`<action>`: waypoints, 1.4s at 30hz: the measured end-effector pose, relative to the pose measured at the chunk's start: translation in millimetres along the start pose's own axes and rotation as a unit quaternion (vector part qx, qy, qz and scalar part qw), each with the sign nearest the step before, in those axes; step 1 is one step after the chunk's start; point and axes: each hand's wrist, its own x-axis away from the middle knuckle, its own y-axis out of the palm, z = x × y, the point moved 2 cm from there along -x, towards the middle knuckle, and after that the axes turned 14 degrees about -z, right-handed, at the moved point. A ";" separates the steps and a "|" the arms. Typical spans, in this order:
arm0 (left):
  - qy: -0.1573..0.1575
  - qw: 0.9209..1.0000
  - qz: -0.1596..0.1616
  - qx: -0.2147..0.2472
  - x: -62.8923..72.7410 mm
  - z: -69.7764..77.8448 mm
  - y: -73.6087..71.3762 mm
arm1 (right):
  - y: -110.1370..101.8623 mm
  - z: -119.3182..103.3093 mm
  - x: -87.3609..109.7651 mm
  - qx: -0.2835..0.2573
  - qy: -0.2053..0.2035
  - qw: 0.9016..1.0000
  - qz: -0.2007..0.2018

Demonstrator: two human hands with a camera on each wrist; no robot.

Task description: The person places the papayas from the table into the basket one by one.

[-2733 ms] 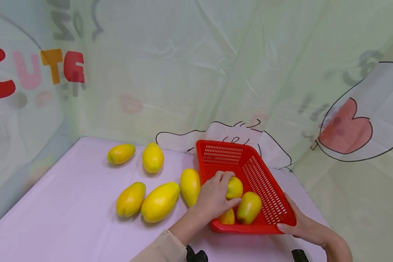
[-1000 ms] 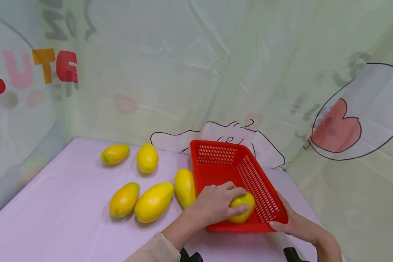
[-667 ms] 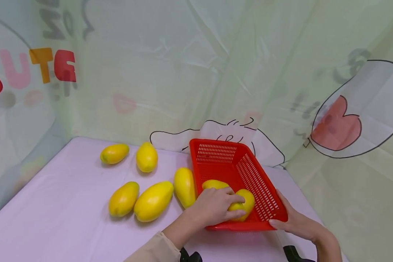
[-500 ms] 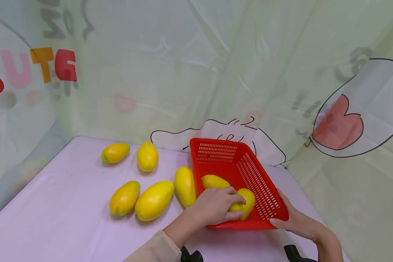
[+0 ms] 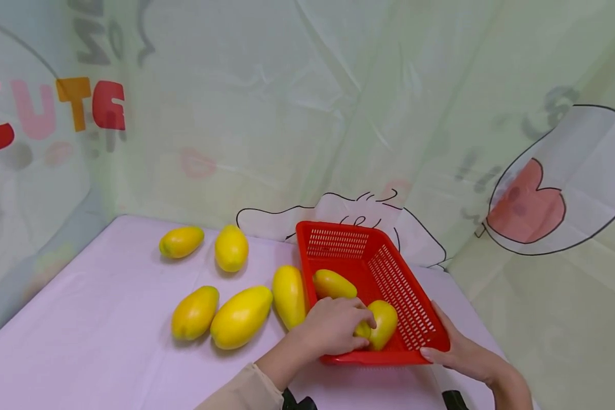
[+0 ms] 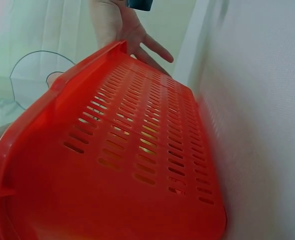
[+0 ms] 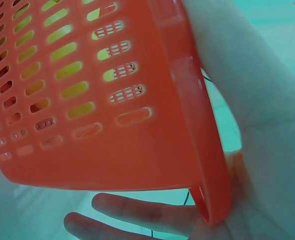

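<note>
A: Start where?

B: Close by. See the right hand (image 5: 463, 353) at the near right corner of the red basket (image 5: 376, 358), thumb over the rim, fingers down the outside, holding on.

A: And the basket?

B: On the table (image 5: 107, 296), over toward the back right corner.

A: And the left hand (image 5: 334, 328)?

B: Inside, by the basket's near left corner. Fingers and thumb bent in close round a yellow fruit (image 5: 363, 330). Hard to see much of it.

A: Anything new?

B: Yes. About 1 second ago, farther right, in front of the fat fruit (image 5: 384, 324). Now slid back left with the yellow fruit. Out from hiding too: the long fruit (image 5: 334, 283), by the basket's left edge.

A: Meaning what?

B: Most likely, less bunched up in there. Count 3 in the basket, with 1 not yet let go.

A: Any outside?

B: Count 5 on the table. Nearest, the big fruit (image 5: 242, 318) and the orange-yellow fruit (image 5: 195, 313), side by side; cannot tell if touching. Then the side fruit (image 5: 289, 296), right beside the basket's left edge. Then the round fruit (image 5: 232, 249) by the table's back edge, and the corner fruit (image 5: 181, 242) near the back left corner.

A: And farthest?

B: A pale sheet (image 5: 246, 125) behind, with a red heart (image 5: 525, 208) on it.
</note>
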 end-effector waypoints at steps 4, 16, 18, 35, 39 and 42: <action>0.009 1.000 -0.005 -0.002 -0.3 0.6 1.4 | 1.0 1.6 0.1 -0.008 -0.002 1.000 -0.002; -0.056 0.998 0.018 0.005 2.2 -0.9 -3.9 | -2.6 -4.5 -1.7 0.023 -0.022 0.999 0.004; -0.062 0.998 0.023 -0.001 1.9 -1.2 -4.5 | -3.4 -6.1 -2.0 0.027 -0.024 0.999 0.006; -0.010 0.979 0.203 -0.021 0.7 -8.1 -10.2 | 0.5 -3.1 -2.4 0.020 0.003 1.000 0.004; -0.006 0.957 0.288 0.016 7.6 -18.7 -22.5 | 1.6 -5.1 -2.1 0.018 -0.006 1.000 0.005; -0.014 0.944 0.324 0.057 12.1 -31.7 -32.5 | 0.9 -6.1 -1.1 0.018 -0.012 1.000 0.007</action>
